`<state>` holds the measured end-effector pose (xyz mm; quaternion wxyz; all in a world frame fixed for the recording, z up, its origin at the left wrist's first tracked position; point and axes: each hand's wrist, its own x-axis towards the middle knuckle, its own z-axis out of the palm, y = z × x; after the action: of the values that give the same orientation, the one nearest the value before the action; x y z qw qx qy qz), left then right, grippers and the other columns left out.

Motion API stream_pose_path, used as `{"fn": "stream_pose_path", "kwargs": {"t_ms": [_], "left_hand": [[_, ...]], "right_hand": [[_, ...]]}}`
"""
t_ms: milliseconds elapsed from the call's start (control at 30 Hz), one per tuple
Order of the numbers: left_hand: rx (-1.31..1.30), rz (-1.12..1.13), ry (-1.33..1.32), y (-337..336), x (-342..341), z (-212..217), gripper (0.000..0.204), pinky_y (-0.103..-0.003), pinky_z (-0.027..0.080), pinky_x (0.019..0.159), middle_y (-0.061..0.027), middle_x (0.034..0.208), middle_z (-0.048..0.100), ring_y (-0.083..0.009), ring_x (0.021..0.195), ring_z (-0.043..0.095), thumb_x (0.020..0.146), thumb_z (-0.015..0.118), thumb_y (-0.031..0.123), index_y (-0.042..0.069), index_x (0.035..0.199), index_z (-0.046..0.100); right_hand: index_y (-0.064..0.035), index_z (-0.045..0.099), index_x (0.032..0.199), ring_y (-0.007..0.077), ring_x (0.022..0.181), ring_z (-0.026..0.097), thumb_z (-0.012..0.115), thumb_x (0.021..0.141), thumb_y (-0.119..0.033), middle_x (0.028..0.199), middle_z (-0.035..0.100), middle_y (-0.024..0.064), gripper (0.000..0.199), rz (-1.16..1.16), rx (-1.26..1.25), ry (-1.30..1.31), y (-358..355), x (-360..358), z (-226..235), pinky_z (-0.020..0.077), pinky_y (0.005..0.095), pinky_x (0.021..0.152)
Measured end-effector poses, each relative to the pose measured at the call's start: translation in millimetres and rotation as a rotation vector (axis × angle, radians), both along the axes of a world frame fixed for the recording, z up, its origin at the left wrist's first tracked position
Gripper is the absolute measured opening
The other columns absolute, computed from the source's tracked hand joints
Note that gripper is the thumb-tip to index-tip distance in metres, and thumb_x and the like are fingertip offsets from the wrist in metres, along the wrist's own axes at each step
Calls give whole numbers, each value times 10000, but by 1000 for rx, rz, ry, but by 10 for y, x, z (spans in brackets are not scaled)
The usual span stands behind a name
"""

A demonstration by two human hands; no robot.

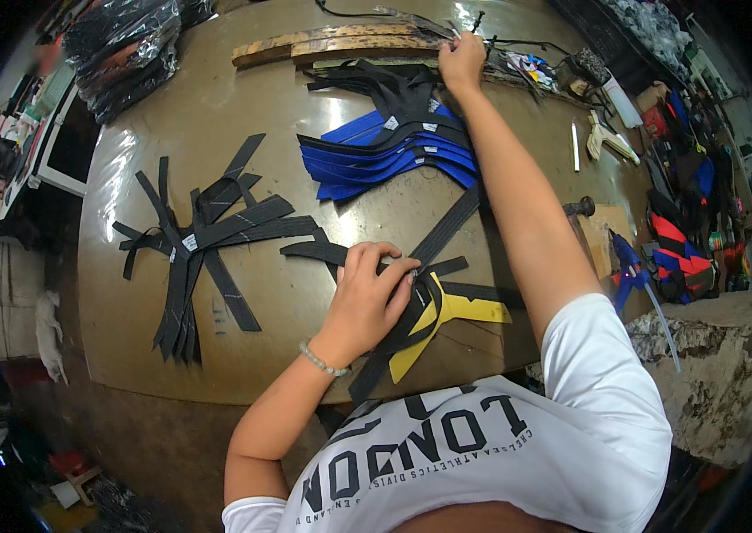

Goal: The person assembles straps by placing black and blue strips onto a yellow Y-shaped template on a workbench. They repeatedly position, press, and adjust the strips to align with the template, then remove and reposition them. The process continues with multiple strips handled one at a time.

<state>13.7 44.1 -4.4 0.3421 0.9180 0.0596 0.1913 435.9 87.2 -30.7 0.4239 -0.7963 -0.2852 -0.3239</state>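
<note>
My left hand [369, 298] rests on crossed black webbing straps [447, 222] near the front edge of the table, fingers bent and pressed together on them where they cross. Whatever is pinched there is covered by the fingers. Beneath these straps lies a yellow Y-shaped template [469, 308], partly hidden. My right arm stretches to the far side, where my right hand [462, 62] is closed beside wooden bars [358, 46]; a thin dark piece sticks up by it, its kind unclear. Between the hands sits a stack of blue and black strap pieces [376, 160] with small white labels.
More black straps [185, 244] lie in a crossed pile on the left. Plastic-wrapped black bundles [123, 53] are at the far left. A pale Y-shaped piece [612, 140], a hammer [580, 207] and a blue glue gun [630, 268] lie along the right side.
</note>
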Motion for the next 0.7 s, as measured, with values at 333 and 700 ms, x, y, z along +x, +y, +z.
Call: {"fn": "stream_pose_path", "kwargs": {"t_ms": [333, 700], "left_hand": [[2, -46, 16, 58, -1, 25, 235, -410, 418, 990, -122, 1143, 579, -318, 1132, 509, 891, 647, 74, 85, 1120, 694], [162, 70, -29, 74, -82, 142, 281, -405, 383, 938, -64, 1190, 604, -286, 1103, 511, 856, 659, 135, 128, 1134, 703]], "right_hand": [[-6, 701, 960, 159, 825, 663, 787, 850, -250, 929, 723, 73, 281, 673, 131, 722, -1280, -350, 740, 516, 286, 782], [-31, 558, 962, 166, 781, 685, 639, 983, -147, 914, 676, 87, 143, 52, 325, 777, -3182, -2186, 565, 573, 270, 714]]}}
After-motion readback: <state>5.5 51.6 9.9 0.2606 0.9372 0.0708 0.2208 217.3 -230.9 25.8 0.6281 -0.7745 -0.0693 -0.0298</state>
